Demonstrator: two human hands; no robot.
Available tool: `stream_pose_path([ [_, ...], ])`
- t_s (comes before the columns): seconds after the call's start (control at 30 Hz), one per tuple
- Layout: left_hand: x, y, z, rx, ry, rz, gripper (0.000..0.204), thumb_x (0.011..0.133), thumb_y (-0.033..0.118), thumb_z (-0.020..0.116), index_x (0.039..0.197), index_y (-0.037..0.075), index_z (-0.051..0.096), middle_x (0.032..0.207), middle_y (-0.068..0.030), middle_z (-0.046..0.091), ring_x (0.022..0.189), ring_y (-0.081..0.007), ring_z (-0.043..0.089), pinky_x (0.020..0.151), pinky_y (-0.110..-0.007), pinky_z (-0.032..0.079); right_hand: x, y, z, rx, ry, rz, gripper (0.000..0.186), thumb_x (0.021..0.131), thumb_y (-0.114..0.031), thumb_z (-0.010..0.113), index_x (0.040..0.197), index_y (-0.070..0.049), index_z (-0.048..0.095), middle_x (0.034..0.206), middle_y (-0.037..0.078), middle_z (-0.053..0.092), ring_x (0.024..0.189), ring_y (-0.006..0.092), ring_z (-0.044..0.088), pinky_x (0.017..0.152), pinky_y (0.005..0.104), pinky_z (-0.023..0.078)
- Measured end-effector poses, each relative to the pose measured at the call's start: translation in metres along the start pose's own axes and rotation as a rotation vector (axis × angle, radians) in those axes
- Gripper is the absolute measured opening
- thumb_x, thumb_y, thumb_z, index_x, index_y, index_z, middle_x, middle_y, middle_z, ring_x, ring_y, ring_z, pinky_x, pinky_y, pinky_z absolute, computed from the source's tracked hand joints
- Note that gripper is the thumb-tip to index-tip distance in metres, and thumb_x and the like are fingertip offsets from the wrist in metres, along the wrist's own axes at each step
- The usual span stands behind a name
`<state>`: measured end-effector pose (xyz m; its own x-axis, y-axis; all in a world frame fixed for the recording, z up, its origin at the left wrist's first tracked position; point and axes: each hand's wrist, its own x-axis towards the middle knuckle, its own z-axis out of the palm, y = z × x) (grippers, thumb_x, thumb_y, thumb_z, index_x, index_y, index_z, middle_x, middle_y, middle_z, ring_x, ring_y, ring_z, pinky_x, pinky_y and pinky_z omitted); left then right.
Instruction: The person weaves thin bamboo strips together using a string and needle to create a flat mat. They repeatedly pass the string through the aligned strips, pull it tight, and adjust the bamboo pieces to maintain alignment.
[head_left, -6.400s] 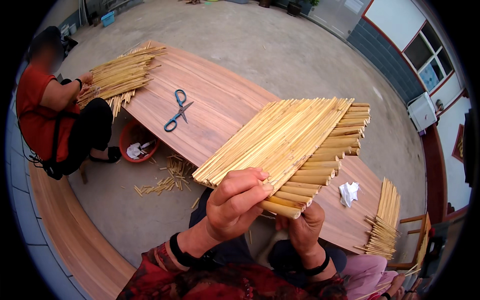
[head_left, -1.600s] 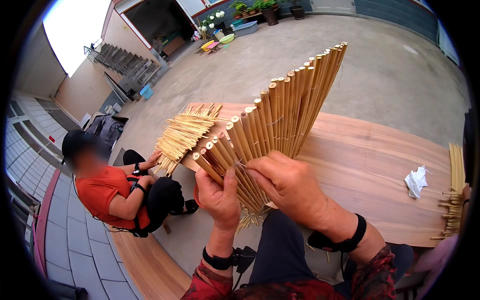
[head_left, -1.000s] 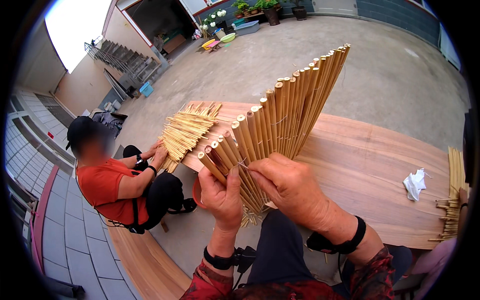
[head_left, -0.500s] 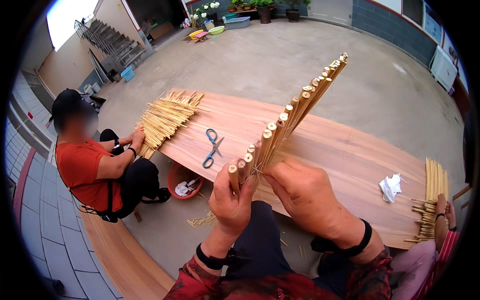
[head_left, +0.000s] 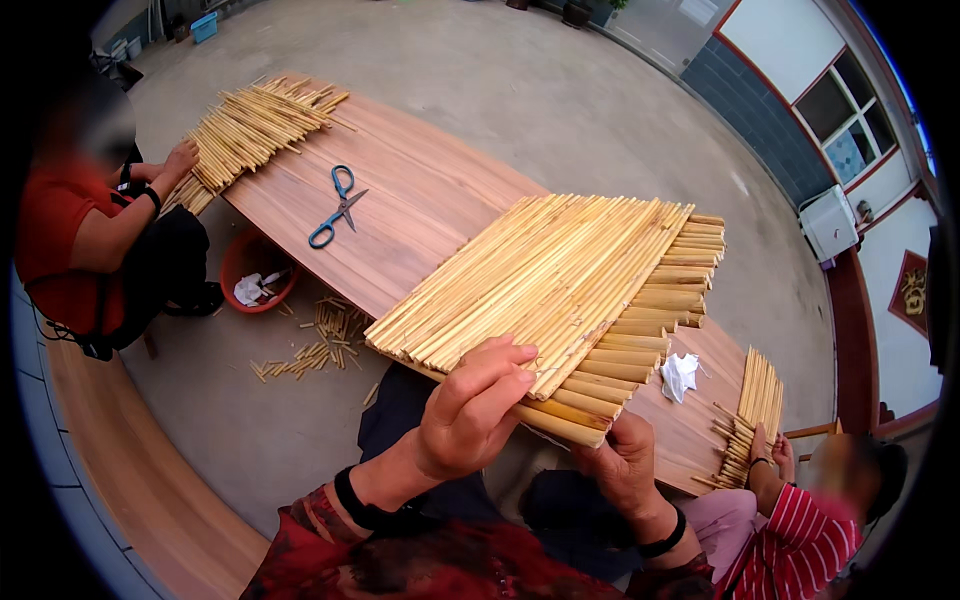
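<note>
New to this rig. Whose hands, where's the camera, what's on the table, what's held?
No machine here: these are a person's two bare hands. All the pictures come from a wide fisheye camera on that person's head, looking down, so straight edges bend near the rim. The left hand holds the stalk panel, thin stalks over thicker ones, fingertips on top. The right hand is at its near right corner, fingers partly hidden. On the wooden table lie blue-handled scissors, a crumpled white wad, a stalk pile at the left end and another pile at the right, with a co-worker beside each.
</note>
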<state>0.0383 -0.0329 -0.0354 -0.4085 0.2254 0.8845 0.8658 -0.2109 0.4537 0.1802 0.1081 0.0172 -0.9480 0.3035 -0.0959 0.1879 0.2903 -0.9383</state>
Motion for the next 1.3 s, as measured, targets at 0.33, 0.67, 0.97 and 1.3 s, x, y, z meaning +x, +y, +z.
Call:
stream_pose_path([
  [0.33,-0.01,-0.005,-0.001,-0.047,-0.037,0.102,0.032,0.074,-0.002,0.073,0.105,0.0,0.064,0.102,-0.0103,0.052,0.094,-0.0276,0.062,0.088,-0.048,0.056,-0.013,0.013,0.006,-0.243,0.139,-0.215,0.032,0.085,-0.002,0.061,0.116,-0.002,0.068,0.109,0.016,0.07,0.096,0.0364,0.067,0.084,0.0359,0.052],
  [0.67,-0.011,-0.01,-0.005,-0.109,-0.043,0.056,0.028,0.079,0.002,0.07,0.107,0.0,0.063,0.104,-0.0102,0.06,0.094,-0.027,0.063,0.089,-0.048,0.056,-0.022,0.006,0.011,-0.055,0.178,0.06,0.027,0.086,-0.003,0.065,0.112,0.002,0.068,0.106,0.015,0.07,0.086,0.022,0.068,0.073,0.0294,0.05],
  [0.97,-0.001,-0.008,-0.014,-0.125,-0.099,0.023,0.027,0.078,-0.015,0.063,0.101,-0.002,0.055,0.105,-0.0136,0.055,0.093,-0.0289,0.06,0.087,-0.053,0.058,-0.008,0.016,0.021,-0.219,0.279,-0.265,0.027,0.08,0.0,0.064,0.106,0.001,0.071,0.095,0.018,0.07,0.082,0.0343,0.069,0.073,0.0351,0.053],
  [1.3,0.001,-0.008,-0.018,-0.158,-0.092,0.0,0.028,0.079,-0.015,0.064,0.102,-0.001,0.055,0.104,-0.0145,0.056,0.093,-0.0291,0.061,0.087,-0.053,0.058,-0.004,0.02,0.022,-0.205,0.227,-0.337,0.027,0.083,-0.003,0.069,0.11,0.0,0.07,0.109,0.014,0.069,0.098,0.0263,0.067,0.084,0.0348,0.052],
])
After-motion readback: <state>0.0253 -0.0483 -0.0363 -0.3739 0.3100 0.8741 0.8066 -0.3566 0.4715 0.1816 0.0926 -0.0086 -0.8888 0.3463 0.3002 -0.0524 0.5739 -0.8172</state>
